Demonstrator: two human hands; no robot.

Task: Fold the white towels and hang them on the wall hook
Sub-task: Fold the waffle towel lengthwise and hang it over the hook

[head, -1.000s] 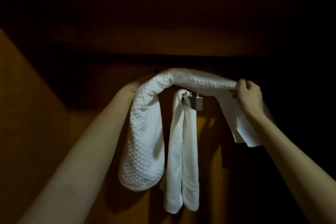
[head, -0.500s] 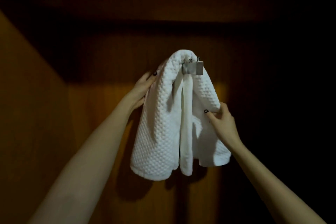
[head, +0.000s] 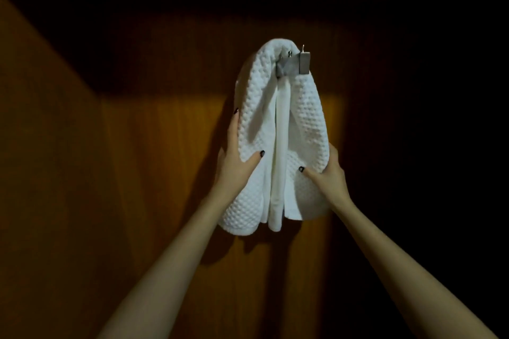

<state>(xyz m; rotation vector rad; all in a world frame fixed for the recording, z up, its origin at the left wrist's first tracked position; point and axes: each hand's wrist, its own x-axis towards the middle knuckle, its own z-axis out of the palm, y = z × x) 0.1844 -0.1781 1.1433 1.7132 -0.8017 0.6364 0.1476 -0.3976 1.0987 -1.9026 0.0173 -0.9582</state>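
Note:
A white waffle-weave towel point(head: 259, 118) drapes over the metal wall hook point(head: 296, 64), one half falling left and one right. Between the halves hangs a smooth white towel point(head: 281, 151) from the same hook. My left hand point(head: 237, 162) grips the left half of the waffle towel, thumb on its front and fingers behind its edge. My right hand point(head: 327, 173) grips the right half the same way, thumb in front. Both hands sit about halfway down the towel.
The hook is fixed to a brown wooden wall point(head: 170, 146), lit only around the towels. A wooden side panel point(head: 41, 159) angles in on the left. The right side and the top are in deep shadow.
The waffle towel went from being held stretched above the hook to draped over it. Both hands slid down its halves and now grip them lower.

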